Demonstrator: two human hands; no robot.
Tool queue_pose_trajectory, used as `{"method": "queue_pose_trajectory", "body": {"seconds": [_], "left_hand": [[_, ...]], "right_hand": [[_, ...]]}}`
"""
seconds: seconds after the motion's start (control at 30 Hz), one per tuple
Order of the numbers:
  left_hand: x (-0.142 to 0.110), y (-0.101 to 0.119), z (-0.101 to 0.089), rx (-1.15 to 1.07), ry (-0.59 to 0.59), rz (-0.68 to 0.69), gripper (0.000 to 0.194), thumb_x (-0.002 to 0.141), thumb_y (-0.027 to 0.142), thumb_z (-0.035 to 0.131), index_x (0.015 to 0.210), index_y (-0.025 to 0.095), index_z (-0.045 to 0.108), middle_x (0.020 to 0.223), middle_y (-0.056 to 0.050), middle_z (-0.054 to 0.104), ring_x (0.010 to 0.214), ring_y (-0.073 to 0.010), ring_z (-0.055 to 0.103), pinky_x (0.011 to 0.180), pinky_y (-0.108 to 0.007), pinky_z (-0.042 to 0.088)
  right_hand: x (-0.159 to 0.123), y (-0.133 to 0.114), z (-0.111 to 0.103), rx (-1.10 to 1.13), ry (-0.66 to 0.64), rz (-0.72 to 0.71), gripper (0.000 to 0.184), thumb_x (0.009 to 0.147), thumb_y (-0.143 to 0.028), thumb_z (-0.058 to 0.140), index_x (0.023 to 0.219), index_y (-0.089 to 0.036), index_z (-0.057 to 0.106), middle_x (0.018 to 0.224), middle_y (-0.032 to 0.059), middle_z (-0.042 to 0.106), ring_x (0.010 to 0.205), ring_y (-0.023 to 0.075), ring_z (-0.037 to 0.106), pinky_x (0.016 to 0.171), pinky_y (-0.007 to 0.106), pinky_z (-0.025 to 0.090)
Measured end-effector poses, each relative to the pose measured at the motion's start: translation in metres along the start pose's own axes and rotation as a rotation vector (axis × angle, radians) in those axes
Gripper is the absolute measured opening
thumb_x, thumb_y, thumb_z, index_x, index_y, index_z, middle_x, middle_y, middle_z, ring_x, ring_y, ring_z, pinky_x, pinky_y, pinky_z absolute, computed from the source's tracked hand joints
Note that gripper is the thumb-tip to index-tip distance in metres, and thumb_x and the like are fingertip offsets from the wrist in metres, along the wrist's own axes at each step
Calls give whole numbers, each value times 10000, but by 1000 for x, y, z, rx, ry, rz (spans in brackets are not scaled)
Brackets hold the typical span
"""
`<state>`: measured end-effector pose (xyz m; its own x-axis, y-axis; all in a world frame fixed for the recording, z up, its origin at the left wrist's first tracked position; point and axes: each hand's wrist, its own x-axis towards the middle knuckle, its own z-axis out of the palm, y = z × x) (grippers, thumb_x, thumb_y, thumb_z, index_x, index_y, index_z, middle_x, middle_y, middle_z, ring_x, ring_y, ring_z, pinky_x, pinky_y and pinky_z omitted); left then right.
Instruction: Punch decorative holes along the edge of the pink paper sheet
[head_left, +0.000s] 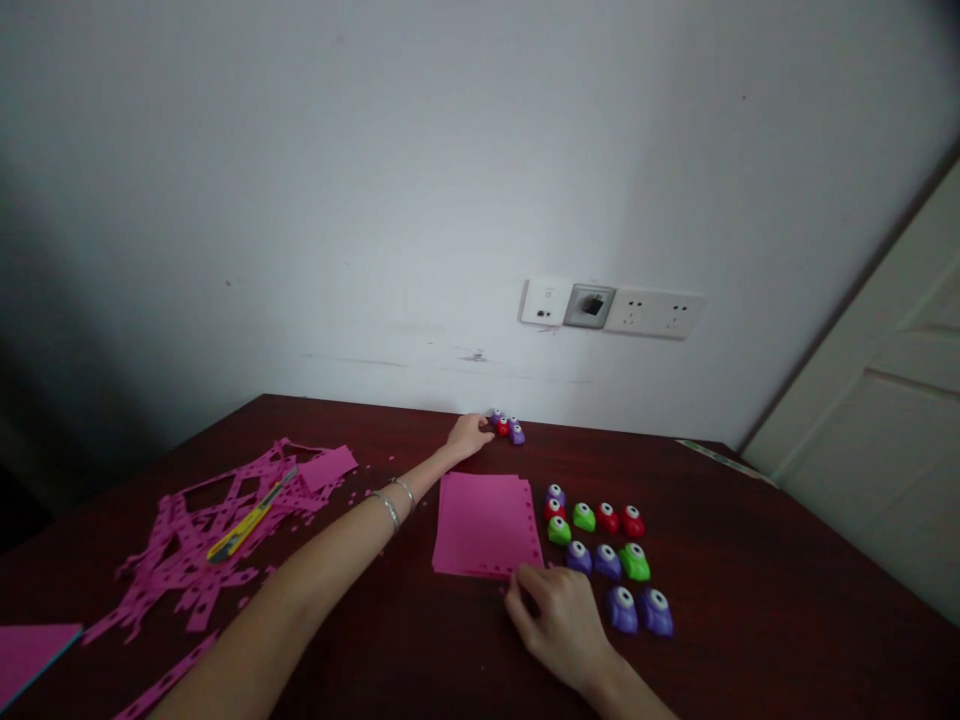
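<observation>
At the back of the table, my left hand (469, 437) reaches toward a small cluster of craft punches. Its thumb and fingers are apart, just left of a red punch (502, 427) and several purple ones (517, 435). A stack of pink paper squares (486, 522) lies in front of me, with punched holes along its right and bottom edges. My right hand (559, 620) rests curled at the stack's lower right corner. Its fingertips are hidden, so I cannot tell what they hold. To its right stand several purple, red and green craft punches (607, 561) in loose rows.
Left of my left arm lies a tangle of pink paper strips (169, 545) with a yellow utility knife (251, 518) on top. More pink paper (34, 655) sits at the lower left. A ruler-like strip (724, 460) lies at the back right. Sockets (652, 313) are on the wall.
</observation>
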<state>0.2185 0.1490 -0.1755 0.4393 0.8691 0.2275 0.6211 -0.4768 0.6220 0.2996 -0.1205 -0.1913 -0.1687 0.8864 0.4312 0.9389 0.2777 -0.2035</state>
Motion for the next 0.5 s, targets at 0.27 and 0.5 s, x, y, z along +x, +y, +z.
{"method": "queue_pose_trajectory", "body": {"seconds": [0.27, 0.5], "left_hand": [[24, 2, 25, 6, -30, 7, 286, 698, 344, 638, 925, 169, 633, 887, -50, 653, 794, -173, 575, 686, -249, 398], [37, -4, 31, 14, -48, -4, 277, 670, 347, 660, 880, 167, 652, 816, -37, 651, 718, -155, 567, 634, -232, 384]], "right_hand": [[-1, 2, 4, 34, -25, 2, 224, 792, -185, 419, 590, -175, 515, 538, -13, 605, 478, 91, 525, 528, 247, 215], [1, 2, 4, 51, -48, -5, 219, 785, -170, 414, 586, -170, 504, 536, -9, 603, 473, 83, 516, 507, 248, 198]]}}
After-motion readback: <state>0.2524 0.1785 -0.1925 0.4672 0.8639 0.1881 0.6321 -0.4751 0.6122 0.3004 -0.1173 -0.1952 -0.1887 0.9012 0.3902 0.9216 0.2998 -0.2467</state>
